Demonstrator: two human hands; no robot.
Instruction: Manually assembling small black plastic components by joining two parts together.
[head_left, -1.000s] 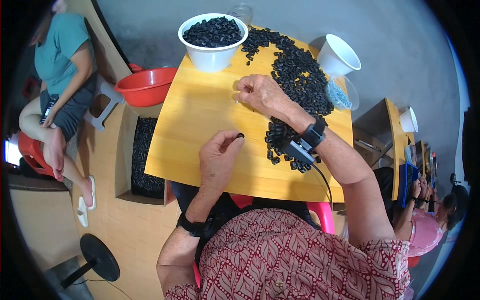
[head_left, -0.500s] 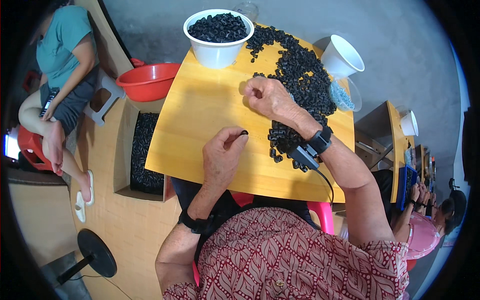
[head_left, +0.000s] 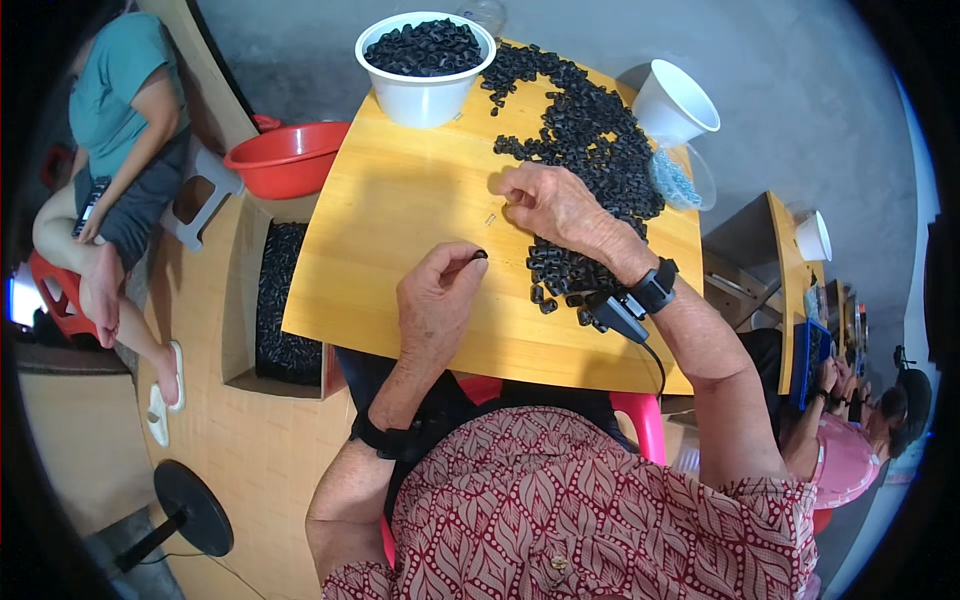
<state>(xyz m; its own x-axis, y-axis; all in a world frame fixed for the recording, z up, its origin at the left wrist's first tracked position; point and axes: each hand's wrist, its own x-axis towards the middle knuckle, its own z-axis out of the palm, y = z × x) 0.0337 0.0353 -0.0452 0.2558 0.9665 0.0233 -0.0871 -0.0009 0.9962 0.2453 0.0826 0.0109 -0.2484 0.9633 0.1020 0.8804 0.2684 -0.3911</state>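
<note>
My left hand (head_left: 437, 305) is closed in a pinch on a small black plastic cap (head_left: 480, 255), whose dark end peeks out at the fingertips. Further right, my right hand (head_left: 562, 210) hovers low over the table beside the heap of black caps (head_left: 605, 150). Its fingers are curled inward, and whatever they hold is hidden. A tiny pale spring-like piece (head_left: 490, 219) lies on the wood between my two hands. Several loose caps (head_left: 555, 272) spread under my right wrist.
On the yellow table (head_left: 365, 220) stand a white tub of black pieces (head_left: 420, 95), a tilted white tub (head_left: 678, 103) and a clear dish of bluish bits (head_left: 675, 180). A red basin (head_left: 285, 160) and a carton of black parts (head_left: 240, 340) are leftward. People sit on both sides.
My right hand has shifted slightly right and down, its fingers turned lower toward the tabletop. The tiny pale piece now shows on the wood. My left hand keeps its pinch.
</note>
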